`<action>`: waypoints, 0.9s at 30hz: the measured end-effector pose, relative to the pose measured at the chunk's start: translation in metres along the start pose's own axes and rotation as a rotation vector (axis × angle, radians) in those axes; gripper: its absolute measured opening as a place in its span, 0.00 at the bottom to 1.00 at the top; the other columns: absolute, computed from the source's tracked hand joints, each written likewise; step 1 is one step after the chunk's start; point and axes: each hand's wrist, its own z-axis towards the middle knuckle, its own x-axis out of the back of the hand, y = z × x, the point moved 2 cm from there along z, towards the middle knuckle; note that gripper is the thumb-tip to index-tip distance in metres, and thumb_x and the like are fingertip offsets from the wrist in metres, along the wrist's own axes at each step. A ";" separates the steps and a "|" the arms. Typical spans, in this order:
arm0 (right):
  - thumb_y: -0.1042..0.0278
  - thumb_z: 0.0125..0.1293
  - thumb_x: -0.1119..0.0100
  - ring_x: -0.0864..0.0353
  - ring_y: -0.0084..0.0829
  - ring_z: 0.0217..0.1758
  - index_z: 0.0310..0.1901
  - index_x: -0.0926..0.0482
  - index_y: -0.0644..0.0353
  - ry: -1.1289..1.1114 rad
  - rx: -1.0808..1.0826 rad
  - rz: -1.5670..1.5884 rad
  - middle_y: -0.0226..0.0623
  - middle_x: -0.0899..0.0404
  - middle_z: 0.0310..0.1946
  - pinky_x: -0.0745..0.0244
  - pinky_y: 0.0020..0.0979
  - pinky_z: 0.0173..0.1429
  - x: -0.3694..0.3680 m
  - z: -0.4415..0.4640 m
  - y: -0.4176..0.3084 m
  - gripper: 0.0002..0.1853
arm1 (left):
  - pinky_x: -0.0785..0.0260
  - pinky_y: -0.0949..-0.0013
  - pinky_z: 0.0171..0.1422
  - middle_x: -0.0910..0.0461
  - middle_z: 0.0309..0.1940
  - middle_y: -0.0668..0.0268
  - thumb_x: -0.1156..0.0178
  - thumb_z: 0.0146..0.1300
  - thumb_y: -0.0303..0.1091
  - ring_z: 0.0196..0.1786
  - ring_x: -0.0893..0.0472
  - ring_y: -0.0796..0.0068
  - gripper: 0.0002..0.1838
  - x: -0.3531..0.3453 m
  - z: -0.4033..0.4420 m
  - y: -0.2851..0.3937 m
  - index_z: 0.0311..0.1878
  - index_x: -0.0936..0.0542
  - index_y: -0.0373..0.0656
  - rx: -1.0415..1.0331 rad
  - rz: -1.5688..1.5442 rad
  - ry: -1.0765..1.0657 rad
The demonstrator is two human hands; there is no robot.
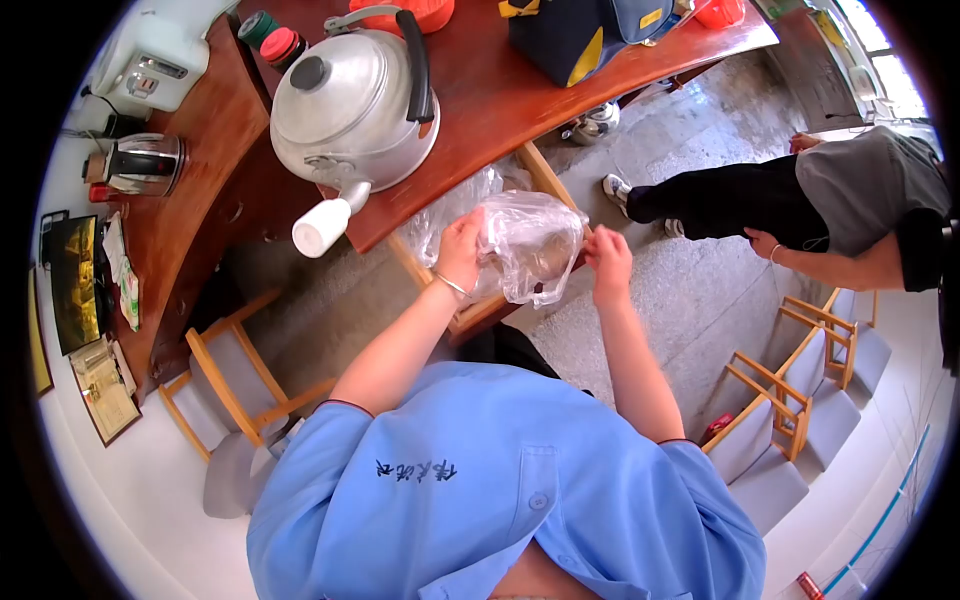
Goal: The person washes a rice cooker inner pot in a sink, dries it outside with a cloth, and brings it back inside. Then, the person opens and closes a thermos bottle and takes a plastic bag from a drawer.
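Observation:
A clear, crumpled plastic bag (pixel 532 240) hangs between my hands, over an open wooden drawer (pixel 545 175) that holds more clear plastic. My left hand (pixel 460 250) is closed on the bag's left side, with a bracelet at the wrist. At the bag's right edge, my right hand (pixel 608 262) has its fingers bent together, pinching the bag's edge. The drawer's bottom is mostly hidden behind the bag.
On the red-brown desk (pixel 480 110) stand a large metal kettle (pixel 345 110) and a dark blue bag (pixel 585 40). Another person (pixel 740 205) stands at the right. Chairs (pixel 765 430) line the lower right; another chair (pixel 235 385) is at left.

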 end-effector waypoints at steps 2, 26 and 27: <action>0.61 0.57 0.42 0.27 0.26 0.32 0.47 0.30 0.60 0.189 0.229 -0.311 0.33 0.27 0.36 0.30 0.26 0.36 0.017 0.016 0.057 0.18 | 0.39 0.77 0.29 0.27 0.21 0.73 0.46 0.63 0.43 0.25 0.31 0.83 0.15 -0.022 -0.009 0.027 0.28 0.23 0.41 0.006 -0.051 0.072; 0.65 0.59 0.42 0.24 0.27 0.44 0.53 0.29 0.61 -0.419 0.072 0.082 0.36 0.24 0.43 0.27 0.28 0.47 0.113 0.001 -0.094 0.21 | 0.31 0.77 0.35 0.23 0.24 0.72 0.49 0.65 0.40 0.28 0.24 0.82 0.13 -0.160 0.056 -0.066 0.35 0.24 0.39 0.346 0.662 -0.634; 0.65 0.59 0.42 0.24 0.27 0.44 0.53 0.29 0.61 -0.410 0.089 0.080 0.36 0.24 0.43 0.27 0.28 0.47 0.138 0.002 -0.086 0.21 | 0.31 0.77 0.36 0.23 0.24 0.72 0.49 0.65 0.38 0.29 0.24 0.82 0.12 -0.181 0.051 -0.086 0.35 0.23 0.39 0.372 0.815 -0.777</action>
